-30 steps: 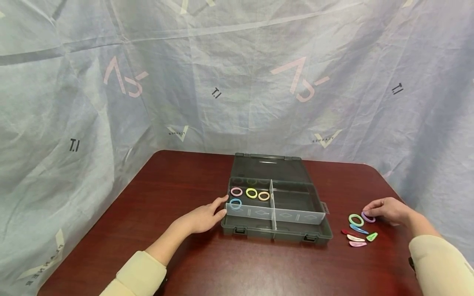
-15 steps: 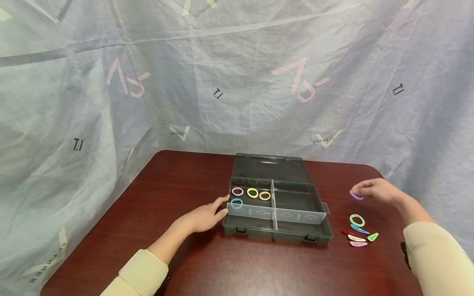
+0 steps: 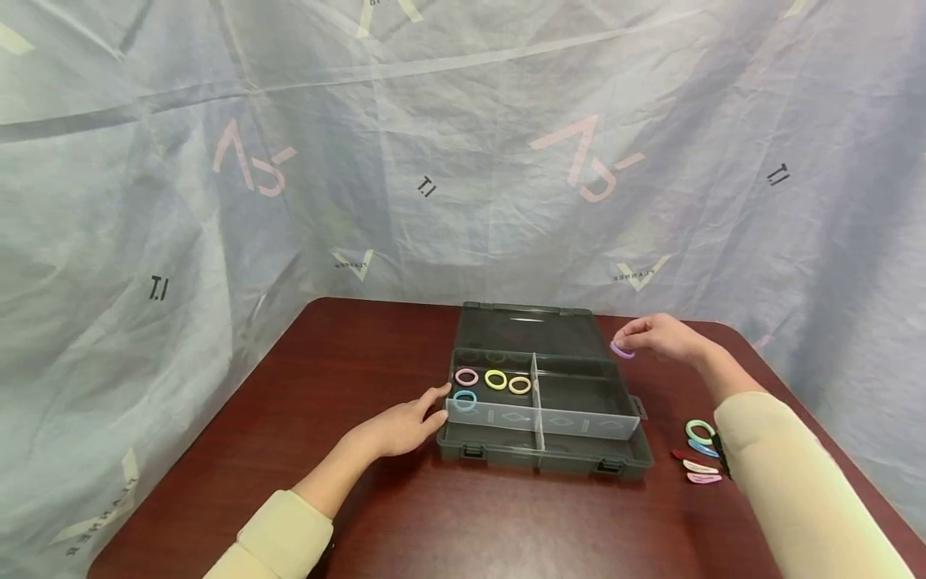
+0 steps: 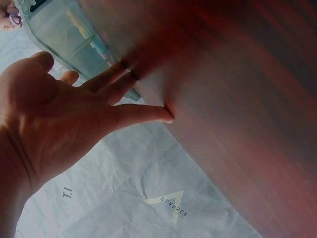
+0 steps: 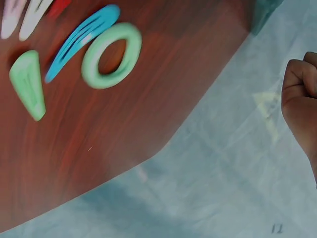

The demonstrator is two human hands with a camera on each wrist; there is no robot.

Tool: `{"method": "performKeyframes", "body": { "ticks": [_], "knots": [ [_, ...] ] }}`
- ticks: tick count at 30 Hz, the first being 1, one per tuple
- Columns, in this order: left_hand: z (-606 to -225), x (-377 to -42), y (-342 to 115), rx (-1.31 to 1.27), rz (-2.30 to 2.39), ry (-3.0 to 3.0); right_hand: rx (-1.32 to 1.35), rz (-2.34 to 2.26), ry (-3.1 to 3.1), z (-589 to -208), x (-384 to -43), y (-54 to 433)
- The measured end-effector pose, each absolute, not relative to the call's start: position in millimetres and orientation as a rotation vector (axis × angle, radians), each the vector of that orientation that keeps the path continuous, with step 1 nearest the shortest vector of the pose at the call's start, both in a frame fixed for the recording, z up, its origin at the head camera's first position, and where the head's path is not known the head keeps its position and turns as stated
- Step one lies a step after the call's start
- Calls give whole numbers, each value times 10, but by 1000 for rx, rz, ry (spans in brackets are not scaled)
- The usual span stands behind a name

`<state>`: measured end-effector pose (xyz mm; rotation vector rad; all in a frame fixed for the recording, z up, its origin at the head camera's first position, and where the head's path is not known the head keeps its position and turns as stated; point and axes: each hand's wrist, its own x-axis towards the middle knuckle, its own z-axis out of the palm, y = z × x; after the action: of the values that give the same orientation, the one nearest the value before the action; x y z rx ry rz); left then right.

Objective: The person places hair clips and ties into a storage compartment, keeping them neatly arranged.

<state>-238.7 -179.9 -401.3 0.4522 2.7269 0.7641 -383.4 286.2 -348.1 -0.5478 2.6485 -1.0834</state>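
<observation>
A purple hair tie (image 3: 622, 351) is pinched between the thumb and fingers of my right hand (image 3: 664, 338), in the air just right of the raised lid. My left hand (image 3: 398, 425) rests at the left side of the grey translucent divided box (image 3: 492, 457), its fingers spread and touching the box's edge. In the back left compartment lie a pink hair tie (image 3: 466, 377), a yellow one, a peach one and a blue hair tie (image 3: 465, 400). The right wrist view catches only part of the right hand (image 5: 302, 94), with the fingers curled.
Right of the box, a green hair tie (image 3: 699, 432) lies beside several snap clips, among them a blue clip (image 5: 81, 42) and a green clip (image 5: 28, 85). The box lid (image 3: 531, 330) stands open towards the back. A grey cloth (image 3: 463, 161) hangs behind the table (image 3: 347, 346).
My right hand has lifted the purple hair tie off the table beside the green one and carried it left and back towards the box. My left hand has stayed in place.
</observation>
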Motion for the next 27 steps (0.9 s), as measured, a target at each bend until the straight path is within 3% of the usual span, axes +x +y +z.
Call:
{"method": "performKeyframes", "body": {
  "ticks": [27],
  "knots": [
    [-4019,-2414,-1786,463,745,2735,-633,-1173,2513,-3527,-4009,1842]
  ]
}}
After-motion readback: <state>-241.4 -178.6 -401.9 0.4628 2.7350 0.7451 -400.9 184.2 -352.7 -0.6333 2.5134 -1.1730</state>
